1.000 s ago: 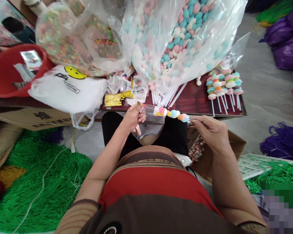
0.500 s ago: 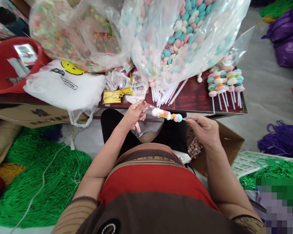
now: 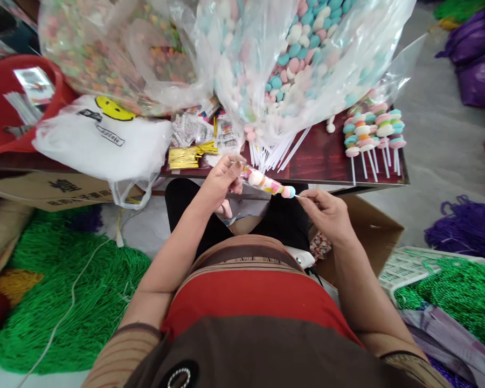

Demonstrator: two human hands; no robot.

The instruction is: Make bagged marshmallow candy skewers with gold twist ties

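A stick of pink, white, orange and blue candies (image 3: pixel 288 192) lies mostly inside a small clear printed wrapper (image 3: pixel 267 184), between my hands over my lap. My left hand (image 3: pixel 223 180) pinches the wrapper at its far left end. With thumb and fingertips my right hand (image 3: pixel 321 211) grips the white stick just beyond the blue candy, which still shows outside the wrapper. The table's front edge is just beyond both hands.
Finished candy sticks (image 3: pixel 374 132) lie at the table's (image 3: pixel 327 156) right end. White sticks (image 3: pixel 272 153), yellow ties (image 3: pixel 184 157), printed wrappers (image 3: pixel 192 128) and large candy bags (image 3: pixel 303 59) are behind my hands. A red basin (image 3: pixel 22 145) stands left; an open carton (image 3: pixel 372 229) is below right.
More of the candy stick is inside the wrapper now. My right hand has moved left, closer to my left hand, and the candy tilts down to the right.
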